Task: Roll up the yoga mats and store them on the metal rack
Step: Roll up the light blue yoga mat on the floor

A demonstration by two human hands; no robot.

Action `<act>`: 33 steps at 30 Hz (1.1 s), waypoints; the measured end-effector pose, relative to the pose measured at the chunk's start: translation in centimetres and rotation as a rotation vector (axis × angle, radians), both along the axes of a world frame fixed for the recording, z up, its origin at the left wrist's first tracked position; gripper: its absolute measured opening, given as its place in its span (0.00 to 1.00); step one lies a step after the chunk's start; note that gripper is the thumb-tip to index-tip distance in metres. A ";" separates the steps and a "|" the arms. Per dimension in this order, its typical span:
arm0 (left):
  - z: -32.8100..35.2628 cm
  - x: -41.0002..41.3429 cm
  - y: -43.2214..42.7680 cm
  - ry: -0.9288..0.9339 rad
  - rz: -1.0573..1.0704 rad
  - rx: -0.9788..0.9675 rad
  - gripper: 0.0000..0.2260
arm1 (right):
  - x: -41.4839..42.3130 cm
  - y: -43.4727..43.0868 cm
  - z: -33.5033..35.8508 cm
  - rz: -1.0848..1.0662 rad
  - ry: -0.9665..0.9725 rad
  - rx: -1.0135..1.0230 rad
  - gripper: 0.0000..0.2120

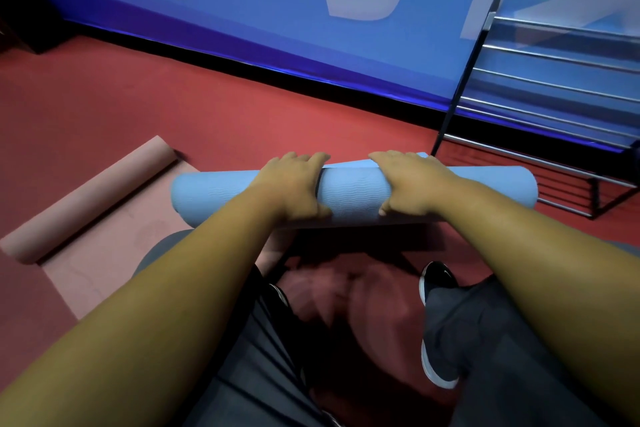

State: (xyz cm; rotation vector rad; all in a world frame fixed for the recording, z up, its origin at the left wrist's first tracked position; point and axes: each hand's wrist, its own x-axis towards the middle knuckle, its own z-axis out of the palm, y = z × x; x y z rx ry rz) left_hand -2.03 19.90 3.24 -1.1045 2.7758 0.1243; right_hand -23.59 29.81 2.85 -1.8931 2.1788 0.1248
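A rolled blue yoga mat (349,192) is held crosswise in front of the person, gripped near its middle by both hands. The fingers of the left hand (294,184) and the right hand (408,180) are curled over the far side of the roll, with the thumbs pressed on the near side. The mat is just beside the metal rack (554,90), which stands against the blue wall (at the right). A pink yoga mat (104,208), partly rolled, lies on the red floor (173,97) at the left.

light-blue ribbed mat (349,192) | pink mat (104,215) | red floor (242,114)
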 end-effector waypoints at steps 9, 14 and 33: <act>-0.5 -0.8 0.1 -0.039 -0.085 -0.138 0.35 | -1.1 0.8 0.7 -0.070 -0.156 0.105 0.54; -0.3 -0.5 0.1 -0.009 -0.007 0.072 0.36 | -0.6 1.3 -0.8 0.005 -0.059 0.076 0.57; -1.0 -1.3 0.0 -0.020 -0.057 -0.159 0.29 | -0.9 0.7 0.3 -0.026 -0.167 0.053 0.51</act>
